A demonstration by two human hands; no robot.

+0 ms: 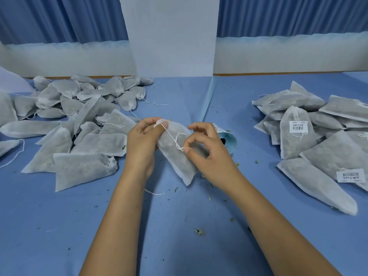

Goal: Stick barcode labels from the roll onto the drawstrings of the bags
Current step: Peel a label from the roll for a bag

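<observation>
White non-woven bag (179,164) sits between both hands over the blue table cover (179,250). Left hand (142,144) grips the gathered mouth, fingers curled round it. Right hand (209,154) pinches the drawstring (171,136) end between thumb and forefinger, its other fingers loosely curled. Bag's long axis runs diagonally: mouth away at the left hand, bottom edge nearer the person, beside the right wrist. Label roll (229,139) lies just beyond the right hand, partly hidden by it. Unlabelled bags (79,124) are heaped left of the left hand; labelled bags (318,140) lie well right of the right hand. Leaf scraps (199,231) are scattered between the forearms.
</observation>
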